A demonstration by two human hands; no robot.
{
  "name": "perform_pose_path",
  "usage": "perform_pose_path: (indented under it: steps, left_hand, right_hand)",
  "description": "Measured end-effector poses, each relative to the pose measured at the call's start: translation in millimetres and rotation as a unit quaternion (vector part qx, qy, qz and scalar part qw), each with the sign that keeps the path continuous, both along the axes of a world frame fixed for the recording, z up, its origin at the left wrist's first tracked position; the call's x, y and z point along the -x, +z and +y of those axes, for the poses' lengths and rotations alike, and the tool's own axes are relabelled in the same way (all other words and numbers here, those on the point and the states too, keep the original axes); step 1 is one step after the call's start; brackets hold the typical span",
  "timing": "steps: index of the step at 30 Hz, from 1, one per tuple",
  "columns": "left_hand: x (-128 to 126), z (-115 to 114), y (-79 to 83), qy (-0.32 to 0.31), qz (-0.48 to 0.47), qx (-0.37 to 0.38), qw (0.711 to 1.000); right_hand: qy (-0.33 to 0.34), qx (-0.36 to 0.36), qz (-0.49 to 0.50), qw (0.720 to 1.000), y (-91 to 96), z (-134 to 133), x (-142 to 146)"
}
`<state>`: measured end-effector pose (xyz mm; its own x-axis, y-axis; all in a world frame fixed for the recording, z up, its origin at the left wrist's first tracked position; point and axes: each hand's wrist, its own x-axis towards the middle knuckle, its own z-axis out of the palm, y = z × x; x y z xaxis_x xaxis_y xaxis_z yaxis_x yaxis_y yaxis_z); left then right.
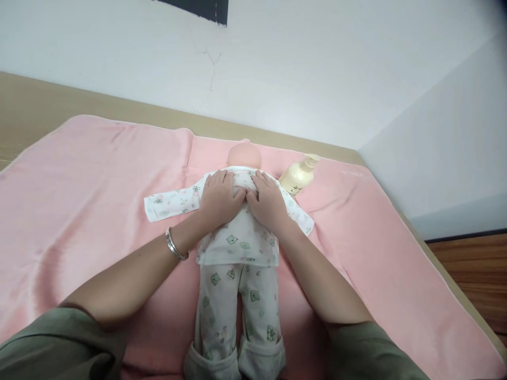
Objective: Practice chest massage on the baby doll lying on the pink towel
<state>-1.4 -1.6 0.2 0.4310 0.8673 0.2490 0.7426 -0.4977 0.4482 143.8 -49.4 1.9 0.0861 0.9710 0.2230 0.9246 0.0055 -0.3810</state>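
Observation:
A baby doll (244, 155) lies on a pink cloth with its bald head away from me and no face showing. It wears a white printed top (237, 245) and matching trousers (217, 301) with turned-up cuffs. My left hand (222, 198) rests flat on the upper left of the top, fingers stretched toward the doll's shoulder. On the upper right, my right hand (267, 200) lies flat the same way. The two thumbs meet near the middle. Both sleeves spread outward, and their ends look flat.
A cream pump bottle (299, 175) lies tilted on the pink cloth (99, 211), right of the doll's head and beside its sleeve. The cloth covers a wooden surface (35, 97) that meets a white wall (277, 68). Brown wood (471, 274) shows at the lower right.

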Motion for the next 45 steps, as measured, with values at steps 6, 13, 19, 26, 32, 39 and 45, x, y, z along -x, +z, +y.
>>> perform_pose_path:
  steps: [6,13,19,26,32,39,45]
  left_hand:
    - [-0.5,-0.6,-3.9,0.003,-0.005,-0.014,1.0]
    - [-0.8,-0.7,-4.7,0.008,-0.009,-0.015,1.0]
    - [-1.6,-2.2,-1.8,0.011,-0.004,-0.005,1.0]
    - [-1.4,-1.0,-6.0,0.01,-0.022,-0.022,0.999]
    - [-1.6,-0.5,-7.3,0.013,-0.025,-0.025,0.999]
    - [-1.8,-2.0,-3.4,0.006,-0.014,-0.013,1.0]
    - [-0.3,-0.8,-4.2,0.004,0.001,-0.012,1.0]
  right_hand:
    - [-0.002,0.002,-0.012,1.0,-3.2,2.7,-3.2]
    - [0.001,-0.004,-0.027,1.0,-4.9,1.9,-2.9]
    - [0.0,-0.013,-0.021,1.0,-5.1,2.5,-2.9]
    - [0.002,-0.015,-0.023,1.0,-4.2,1.9,-2.3]
    - [0.004,-0.011,-0.024,1.0,-5.6,2.5,-3.3]
    - [0.001,-0.01,-0.021,1.0,-6.0,2.5,-3.0]
    - [0.003,-0.007,-0.023,1.0,-4.7,2.1,-2.6]
